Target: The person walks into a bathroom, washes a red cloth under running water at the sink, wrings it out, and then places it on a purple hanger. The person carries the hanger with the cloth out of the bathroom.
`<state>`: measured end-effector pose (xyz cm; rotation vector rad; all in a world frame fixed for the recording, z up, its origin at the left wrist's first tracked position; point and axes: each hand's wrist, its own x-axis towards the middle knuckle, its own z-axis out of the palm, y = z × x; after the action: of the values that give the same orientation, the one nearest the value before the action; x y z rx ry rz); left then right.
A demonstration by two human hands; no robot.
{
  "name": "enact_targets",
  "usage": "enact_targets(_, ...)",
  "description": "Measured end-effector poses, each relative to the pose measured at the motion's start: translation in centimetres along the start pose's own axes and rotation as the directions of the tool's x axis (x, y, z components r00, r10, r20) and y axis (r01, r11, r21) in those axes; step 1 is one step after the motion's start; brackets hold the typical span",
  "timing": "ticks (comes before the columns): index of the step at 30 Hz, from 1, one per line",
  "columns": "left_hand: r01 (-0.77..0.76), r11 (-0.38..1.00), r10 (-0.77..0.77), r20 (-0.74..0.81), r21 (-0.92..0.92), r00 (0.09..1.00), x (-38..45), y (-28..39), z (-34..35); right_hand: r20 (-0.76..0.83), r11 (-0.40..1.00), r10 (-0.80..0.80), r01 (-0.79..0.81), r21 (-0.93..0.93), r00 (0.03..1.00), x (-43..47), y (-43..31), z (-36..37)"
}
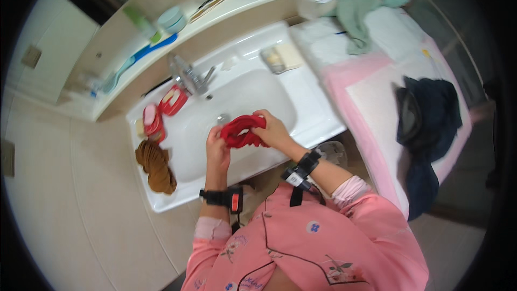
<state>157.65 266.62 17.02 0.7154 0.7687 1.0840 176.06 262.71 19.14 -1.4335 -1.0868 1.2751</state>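
Over the front part of the white washbasin (258, 93), a bunched red cloth (238, 123) is stretched between both hands, with a small gap at its middle. My left hand (218, 145) grips its left end, and my right hand (270, 129) pinches its right end. Beyond the cloth lie the drain and a chrome faucet (188, 74). A folded brown cloth (157, 165) rests on the basin's left rim. Behind it stand two red soap dishes (173, 100) (153, 123) with soap bars.
A clear soap box (274, 60) with soap is on the basin's back right. The shelf holds a blue-lidded jar (171, 20) and a blue brush (155, 46). To the right, a pink-edged white pad (371, 101) bears dark blue clothing (432, 117) and a green cloth (357, 12).
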Motion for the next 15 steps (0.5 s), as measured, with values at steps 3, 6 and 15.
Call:
enact_targets(3,0.065,0.974,-0.080,0.061,0.217,0.995,-3.0,0.8,1.2,-0.142,0.993,-0.044,0.058,0.099,0.989,-3.2,-1.0,0.4)
enact_targets(6,0.079,0.892,-0.159,0.145,0.445,0.977,-6.8,1.3,1.7,-0.190,0.975,-0.133,0.163,0.151,0.973,-7.4,-1.7,1.7)
enact_targets(15,-0.459,0.313,0.071,0.462,0.831,0.884,-13.8,0.3,4.8,-0.422,0.823,-0.335,0.044,-0.566,0.842,-20.2,0.0,1.9)
